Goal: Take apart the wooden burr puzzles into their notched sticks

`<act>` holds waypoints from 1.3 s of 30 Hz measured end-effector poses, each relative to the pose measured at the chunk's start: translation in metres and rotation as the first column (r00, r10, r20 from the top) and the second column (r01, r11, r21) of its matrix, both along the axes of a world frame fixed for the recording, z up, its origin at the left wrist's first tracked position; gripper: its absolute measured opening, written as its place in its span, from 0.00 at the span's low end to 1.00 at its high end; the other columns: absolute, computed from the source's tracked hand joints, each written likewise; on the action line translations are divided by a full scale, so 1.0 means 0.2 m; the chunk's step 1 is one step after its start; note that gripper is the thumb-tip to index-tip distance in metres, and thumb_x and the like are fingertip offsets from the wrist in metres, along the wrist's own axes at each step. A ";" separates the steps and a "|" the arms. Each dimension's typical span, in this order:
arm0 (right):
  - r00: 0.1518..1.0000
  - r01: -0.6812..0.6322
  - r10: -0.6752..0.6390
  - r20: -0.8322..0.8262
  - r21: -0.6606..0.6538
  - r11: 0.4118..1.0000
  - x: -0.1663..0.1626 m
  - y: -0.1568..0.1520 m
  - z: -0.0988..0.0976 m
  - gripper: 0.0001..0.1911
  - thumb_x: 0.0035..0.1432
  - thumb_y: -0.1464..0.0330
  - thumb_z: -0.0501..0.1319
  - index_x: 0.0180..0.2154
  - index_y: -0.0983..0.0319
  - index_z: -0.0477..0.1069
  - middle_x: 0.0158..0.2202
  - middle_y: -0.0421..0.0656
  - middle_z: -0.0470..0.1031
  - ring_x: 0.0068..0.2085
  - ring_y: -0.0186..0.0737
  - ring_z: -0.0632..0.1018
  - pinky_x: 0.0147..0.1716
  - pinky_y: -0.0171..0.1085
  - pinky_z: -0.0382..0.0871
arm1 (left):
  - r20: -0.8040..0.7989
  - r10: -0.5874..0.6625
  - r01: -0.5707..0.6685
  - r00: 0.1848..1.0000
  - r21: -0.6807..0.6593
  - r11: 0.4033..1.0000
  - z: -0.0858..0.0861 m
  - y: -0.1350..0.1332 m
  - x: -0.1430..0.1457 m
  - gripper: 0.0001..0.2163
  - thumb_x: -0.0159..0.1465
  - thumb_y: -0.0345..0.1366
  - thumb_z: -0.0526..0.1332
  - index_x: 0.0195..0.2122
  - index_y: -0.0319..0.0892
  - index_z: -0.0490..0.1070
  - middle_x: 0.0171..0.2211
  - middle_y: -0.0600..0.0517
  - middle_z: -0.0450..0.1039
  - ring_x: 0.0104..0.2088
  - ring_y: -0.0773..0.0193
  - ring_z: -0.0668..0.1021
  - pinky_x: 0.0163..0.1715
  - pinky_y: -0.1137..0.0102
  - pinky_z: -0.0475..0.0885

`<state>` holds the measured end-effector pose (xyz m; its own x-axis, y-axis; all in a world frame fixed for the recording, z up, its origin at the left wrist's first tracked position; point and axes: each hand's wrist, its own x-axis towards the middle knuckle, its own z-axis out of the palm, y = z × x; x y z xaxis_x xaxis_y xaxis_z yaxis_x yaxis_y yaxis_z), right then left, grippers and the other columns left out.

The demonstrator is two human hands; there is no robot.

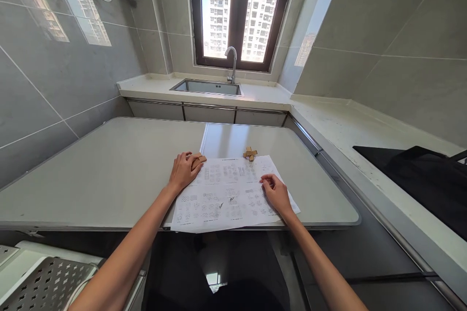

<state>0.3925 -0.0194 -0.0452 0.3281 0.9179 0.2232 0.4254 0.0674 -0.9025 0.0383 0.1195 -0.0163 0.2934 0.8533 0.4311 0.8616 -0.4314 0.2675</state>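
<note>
On my feed, printed paper (233,204) lies on white table (109,175), near the front edge. L hand (185,171) at paper's upper L, fingers over wood pc (202,159); I can't tell if grip pinches it. R hand (276,192) over paper's R side, fingers curled; can't tell if grip has anything. Wood cross (250,154) by paper's top edge, R of ctr. Sink (207,87) w/ tap (234,63) beyond.

kitchen with sink (207,87) and faucet (234,65)

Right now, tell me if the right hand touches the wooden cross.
Apart: the head view shows printed paper between the right hand and the wooden cross.
</note>
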 end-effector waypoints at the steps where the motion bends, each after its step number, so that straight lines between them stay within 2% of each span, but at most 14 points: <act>1: 1.000 -0.001 0.001 0.001 0.000 1.000 0.00 0.00 0.00 0.16 0.64 0.57 0.58 0.42 0.61 0.76 0.41 0.49 0.84 0.37 0.46 0.81 0.39 0.41 0.74 | 0.000 -0.027 0.027 1.000 0.006 1.000 0.00 -0.01 0.00 0.21 0.71 0.50 0.56 0.55 0.43 0.77 0.62 0.38 0.68 0.61 0.42 0.70 0.61 0.48 0.67; 4: 1.000 -0.008 0.008 0.008 -0.002 1.000 0.01 0.01 -0.02 0.16 0.64 0.56 0.58 0.42 0.60 0.76 0.40 0.49 0.84 0.37 0.47 0.81 0.39 0.42 0.74 | -0.015 -0.106 0.106 0.994 -0.008 0.994 -0.02 -0.02 -0.01 0.21 0.73 0.49 0.53 0.61 0.49 0.75 0.68 0.42 0.65 0.66 0.42 0.67 0.64 0.45 0.65; 8: 0.999 -0.019 0.019 0.029 -0.008 1.000 0.01 0.01 -0.03 0.17 0.64 0.55 0.57 0.42 0.60 0.76 0.40 0.49 0.84 0.38 0.48 0.82 0.39 0.42 0.75 | -0.057 -0.152 0.150 0.987 -0.049 0.988 -0.04 -0.03 -0.01 0.22 0.75 0.47 0.49 0.66 0.53 0.69 0.72 0.47 0.61 0.72 0.44 0.60 0.68 0.44 0.58; 14: 0.995 -0.039 0.040 0.093 -0.021 0.999 0.01 0.01 -0.03 0.17 0.64 0.55 0.57 0.42 0.61 0.76 0.41 0.50 0.85 0.38 0.48 0.82 0.40 0.43 0.74 | -0.036 -0.063 0.064 0.997 0.040 0.997 -0.06 -0.03 -0.01 0.25 0.74 0.49 0.53 0.67 0.43 0.64 0.73 0.39 0.58 0.73 0.43 0.58 0.69 0.45 0.56; 17: 0.986 -0.068 0.072 0.147 -0.034 0.997 0.01 0.02 -0.02 0.16 0.64 0.56 0.57 0.41 0.60 0.75 0.40 0.48 0.84 0.38 0.47 0.82 0.39 0.42 0.74 | 0.003 -0.019 0.019 1.000 0.034 0.999 -0.07 -0.03 -0.01 0.25 0.73 0.49 0.54 0.65 0.39 0.65 0.72 0.35 0.58 0.73 0.42 0.58 0.69 0.45 0.57; 23: 0.954 -0.090 0.105 0.279 -0.068 0.994 0.03 0.20 0.06 0.15 0.66 0.59 0.54 0.48 0.60 0.71 0.42 0.46 0.83 0.31 0.41 0.82 0.35 0.40 0.75 | 0.094 0.021 -0.021 0.995 -0.002 1.000 -0.09 -0.05 -0.02 0.25 0.74 0.51 0.52 0.64 0.39 0.65 0.72 0.34 0.57 0.74 0.42 0.57 0.69 0.45 0.57; 26: 0.918 -0.059 0.083 0.388 -0.073 0.996 0.04 0.34 0.12 0.18 0.68 0.59 0.53 0.54 0.60 0.69 0.45 0.47 0.82 0.32 0.41 0.82 0.33 0.39 0.73 | 0.164 0.065 -0.061 0.984 -0.033 0.998 -0.08 -0.08 -0.03 0.26 0.75 0.51 0.49 0.64 0.38 0.65 0.72 0.35 0.58 0.74 0.42 0.57 0.70 0.45 0.57; 30: 0.824 -0.061 0.096 0.558 -0.081 0.995 0.03 0.49 0.17 0.20 0.67 0.61 0.59 0.58 0.55 0.69 0.40 0.43 0.82 0.37 0.46 0.81 0.35 0.39 0.68 | 0.254 0.118 -0.101 0.960 -0.078 0.992 -0.08 -0.14 -0.07 0.26 0.76 0.52 0.48 0.64 0.39 0.66 0.70 0.36 0.61 0.74 0.44 0.57 0.71 0.45 0.56; 34: 0.738 -0.079 0.118 0.664 -0.088 0.993 0.00 0.56 0.20 0.15 0.65 0.64 0.62 0.53 0.54 0.74 0.43 0.44 0.83 0.40 0.47 0.81 0.37 0.39 0.65 | 0.306 0.129 -0.107 0.943 -0.087 0.990 -0.07 -0.18 -0.09 0.25 0.76 0.52 0.48 0.62 0.41 0.68 0.68 0.38 0.64 0.73 0.44 0.59 0.70 0.43 0.56; 37: 0.711 -0.080 0.110 0.694 -0.076 0.994 -0.03 0.56 0.22 0.09 0.68 0.65 0.60 0.47 0.57 0.76 0.44 0.47 0.83 0.39 0.47 0.81 0.37 0.39 0.65 | 0.330 0.099 -0.091 0.939 -0.037 0.995 -0.04 -0.22 -0.10 0.23 0.75 0.51 0.50 0.61 0.41 0.68 0.67 0.38 0.64 0.70 0.44 0.62 0.68 0.44 0.61; 39: 0.708 -0.091 0.108 0.698 -0.062 0.994 -0.05 0.53 0.25 0.10 0.70 0.64 0.58 0.45 0.58 0.76 0.42 0.47 0.83 0.38 0.46 0.82 0.36 0.39 0.66 | 0.338 0.044 -0.054 0.940 0.020 0.998 -0.01 -0.27 -0.09 0.19 0.75 0.49 0.52 0.59 0.43 0.69 0.65 0.40 0.66 0.67 0.45 0.65 0.66 0.45 0.64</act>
